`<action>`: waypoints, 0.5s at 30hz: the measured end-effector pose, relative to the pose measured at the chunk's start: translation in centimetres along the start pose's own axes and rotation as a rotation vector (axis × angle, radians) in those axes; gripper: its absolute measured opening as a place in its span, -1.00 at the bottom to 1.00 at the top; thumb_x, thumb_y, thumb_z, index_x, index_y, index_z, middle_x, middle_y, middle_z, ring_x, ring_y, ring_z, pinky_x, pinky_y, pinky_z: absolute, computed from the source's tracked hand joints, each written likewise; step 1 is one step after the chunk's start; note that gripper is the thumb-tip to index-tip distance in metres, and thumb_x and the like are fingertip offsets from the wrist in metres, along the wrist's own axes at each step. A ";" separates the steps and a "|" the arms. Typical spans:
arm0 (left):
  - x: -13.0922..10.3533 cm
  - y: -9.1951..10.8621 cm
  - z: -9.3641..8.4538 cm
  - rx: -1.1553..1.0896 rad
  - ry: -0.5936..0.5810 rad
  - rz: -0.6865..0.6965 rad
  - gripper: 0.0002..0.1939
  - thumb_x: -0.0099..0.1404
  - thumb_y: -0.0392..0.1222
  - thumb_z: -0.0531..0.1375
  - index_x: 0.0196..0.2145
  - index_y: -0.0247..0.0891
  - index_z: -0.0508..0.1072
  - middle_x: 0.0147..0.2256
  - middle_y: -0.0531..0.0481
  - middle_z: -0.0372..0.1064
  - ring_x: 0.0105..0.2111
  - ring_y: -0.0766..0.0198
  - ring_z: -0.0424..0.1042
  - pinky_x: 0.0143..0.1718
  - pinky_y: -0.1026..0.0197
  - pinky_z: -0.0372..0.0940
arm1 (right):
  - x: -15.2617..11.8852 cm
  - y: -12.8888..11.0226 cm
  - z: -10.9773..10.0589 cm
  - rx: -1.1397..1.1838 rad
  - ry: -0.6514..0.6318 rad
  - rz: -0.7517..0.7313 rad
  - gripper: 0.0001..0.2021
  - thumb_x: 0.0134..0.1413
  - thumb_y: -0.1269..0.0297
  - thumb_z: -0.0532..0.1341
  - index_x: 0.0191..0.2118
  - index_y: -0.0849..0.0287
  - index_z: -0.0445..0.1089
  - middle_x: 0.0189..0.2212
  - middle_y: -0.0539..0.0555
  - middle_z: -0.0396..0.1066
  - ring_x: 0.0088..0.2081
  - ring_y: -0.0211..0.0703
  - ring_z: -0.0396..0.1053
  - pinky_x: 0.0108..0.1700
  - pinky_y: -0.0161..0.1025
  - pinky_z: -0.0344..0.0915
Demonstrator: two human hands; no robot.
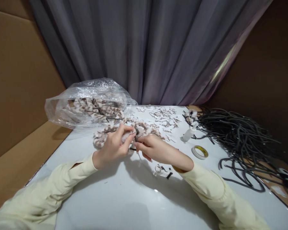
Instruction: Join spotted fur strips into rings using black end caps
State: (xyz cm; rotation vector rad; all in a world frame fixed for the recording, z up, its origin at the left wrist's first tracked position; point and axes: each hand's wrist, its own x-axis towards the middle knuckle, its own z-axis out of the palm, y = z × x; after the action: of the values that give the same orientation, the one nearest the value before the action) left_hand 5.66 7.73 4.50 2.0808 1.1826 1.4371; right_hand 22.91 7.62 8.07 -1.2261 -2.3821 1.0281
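My left hand (115,143) is closed around a pale fluffy piece, pinched between thumb and fingers. Close beside it my right hand (156,148) has its fingers drawn together on a thin black cord (136,138) at the fluffy piece; the fingertips partly hide the contact. Brown-and-white fluffy strips (102,135) lie curled on the white table behind both hands. A short dark cord end pokes out below the fingertips. Near my right wrist are a small clear ring-like scrap (158,168) and a short black piece (169,175).
A clear plastic bag (98,86) with more fluffy strips stands at back left. Many small scraps (164,116) are strewn behind the hands. To the right are a white bottle (189,133), a tape roll (200,152), a small fluffy ring (191,115) and a heap of black cords (235,131).
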 end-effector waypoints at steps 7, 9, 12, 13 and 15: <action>0.5 -0.3 -0.5 0.419 -0.034 0.669 -0.79 0.23 -0.42 0.07 -0.16 -0.31 0.30 -0.39 -0.05 0.41 -0.39 0.26 0.42 -0.33 0.29 0.31 | -2.0 -0.9 -2.6 -0.281 -0.030 -0.117 -0.66 0.21 0.26 0.01 -0.57 0.25 0.21 -0.66 -0.06 0.20 -0.62 -0.42 0.04 -0.50 -0.37 -0.08; 0.7 0.1 -0.8 0.424 -0.019 0.626 -0.79 0.25 -0.40 0.08 -0.13 -0.31 0.26 -0.35 -0.05 0.41 -0.39 0.31 0.43 -0.34 0.35 0.30 | -2.5 -1.1 -2.8 -0.357 0.003 -0.149 -0.67 0.22 0.28 0.00 -0.57 0.24 0.18 -0.69 -0.08 0.12 -0.63 -0.43 -0.01 -0.50 -0.37 -0.11; 0.9 0.9 -1.3 0.352 -0.079 0.397 -0.84 0.27 -0.32 0.09 -0.16 -0.29 0.26 -0.37 0.02 0.40 -0.45 0.38 0.42 -0.42 0.41 0.27 | -3.4 -1.4 -2.8 -0.468 0.104 -0.160 -0.76 0.21 0.33 -0.01 -0.49 0.21 0.18 -0.69 -0.10 0.05 -0.65 -0.40 -0.06 -0.53 -0.34 -0.18; 0.9 1.2 -1.4 0.322 -0.125 0.328 -0.86 0.28 -0.29 0.09 -0.17 -0.28 0.26 -0.40 0.05 0.39 -0.49 0.40 0.40 -0.46 0.42 0.25 | -3.6 -1.5 -2.7 -0.517 0.139 -0.154 -0.83 0.17 0.40 0.00 -0.45 0.20 0.18 -0.69 -0.10 0.05 -0.65 -0.39 -0.07 -0.53 -0.33 -0.20; 1.0 1.7 -1.6 0.266 -0.233 0.243 -0.87 0.29 -0.26 0.08 -0.18 -0.28 0.26 -0.44 0.09 0.37 -0.55 0.44 0.36 -0.50 0.42 0.21 | -3.8 -1.6 -2.4 -0.629 0.213 -0.142 -0.86 0.02 0.58 0.01 -0.40 0.19 0.17 -0.66 -0.09 0.07 -0.64 -0.36 -0.08 -0.53 -0.31 -0.23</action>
State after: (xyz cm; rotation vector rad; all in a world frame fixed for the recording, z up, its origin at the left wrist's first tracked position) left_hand 5.14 7.21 6.94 2.5695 1.1074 1.1394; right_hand 25.52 5.12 11.22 -1.2385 -2.6490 0.0794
